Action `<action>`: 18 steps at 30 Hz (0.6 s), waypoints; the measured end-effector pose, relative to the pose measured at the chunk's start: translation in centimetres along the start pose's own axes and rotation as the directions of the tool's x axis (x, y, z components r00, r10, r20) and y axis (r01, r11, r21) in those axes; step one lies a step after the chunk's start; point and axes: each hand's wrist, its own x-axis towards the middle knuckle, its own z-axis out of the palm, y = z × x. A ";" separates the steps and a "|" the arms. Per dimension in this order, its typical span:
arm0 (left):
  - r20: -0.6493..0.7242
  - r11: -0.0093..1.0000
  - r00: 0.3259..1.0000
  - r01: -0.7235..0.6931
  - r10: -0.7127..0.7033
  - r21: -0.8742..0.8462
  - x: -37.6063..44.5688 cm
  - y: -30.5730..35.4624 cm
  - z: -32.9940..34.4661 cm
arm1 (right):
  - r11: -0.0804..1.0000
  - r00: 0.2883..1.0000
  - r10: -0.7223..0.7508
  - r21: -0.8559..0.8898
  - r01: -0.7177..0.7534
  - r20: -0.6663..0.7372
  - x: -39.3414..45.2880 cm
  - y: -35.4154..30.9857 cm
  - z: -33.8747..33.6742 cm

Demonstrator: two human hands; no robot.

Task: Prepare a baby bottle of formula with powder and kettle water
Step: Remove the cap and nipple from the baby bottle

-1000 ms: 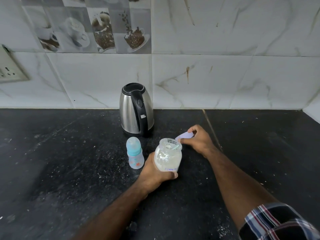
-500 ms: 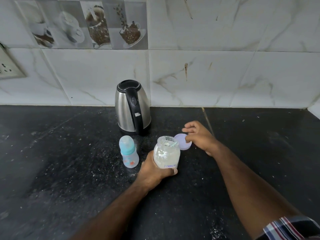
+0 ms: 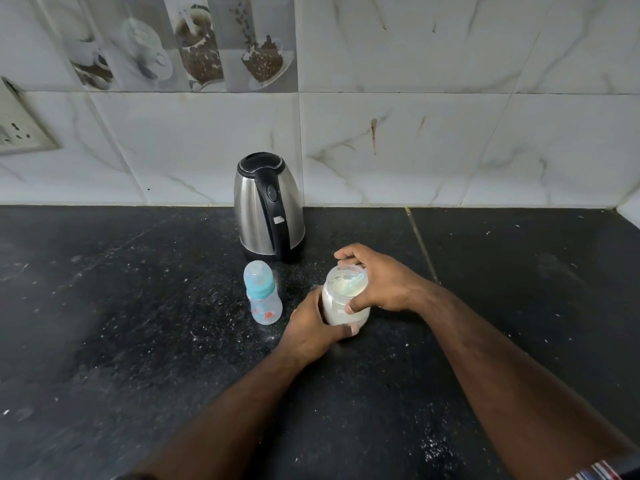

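Labels: no writing can be read at this moment; the clear glass jar of white formula powder (image 3: 344,301) has its front covered by fingers. The small clear baby bottle with a teal collar and domed cap (image 3: 262,293) carries an orange-red print low on its body, too small to make out. The stainless-steel electric kettle with black handle and lid (image 3: 268,207) has a small pale sticker on the handle, illegible.

Change from half a second ago: the right hand (image 3: 379,284), then lying loose over a lilac lid on the counter behind the jar, now wraps the jar's upper part, fingers curled over the far rim and thumb on the near wall. The lid is no longer visible. The blue handwriting seen then on the jar's lower front is now hidden. The left hand (image 3: 313,329) keeps its closed grip around the jar's base, and the jar stands upright on the black speckled stone counter (image 3: 121,323).

Layout: the bottle stands just left of the jar, apart from it; the kettle sits behind both, near the marble-tiled wall (image 3: 450,133). Open counter stretches wide to left and right. A wall socket (image 3: 19,129) is at far left.
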 end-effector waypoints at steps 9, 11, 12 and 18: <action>-0.080 1.000 0.997 -0.009 0.008 -0.013 -2.1 -1.6 -2.6 | 1.000 1.000 0.021 -0.022 -0.021 0.008 -0.8 -0.6 0.3; -0.170 0.998 0.985 -0.019 0.009 -0.054 -2.8 -2.6 -3.5 | 1.000 0.998 0.012 0.001 -0.012 -0.063 -0.9 -0.8 0.2; -0.249 0.997 0.969 -0.027 0.007 -0.074 -3.1 -3.1 -4.0 | 1.000 0.992 0.005 0.005 -0.004 -0.129 -0.9 -1.0 0.1; -0.573 0.988 0.819 -0.061 -0.032 -0.142 -2.7 -5.2 -7.8 | 0.998 0.873 -0.059 0.004 0.070 -0.484 0.0 -3.4 2.0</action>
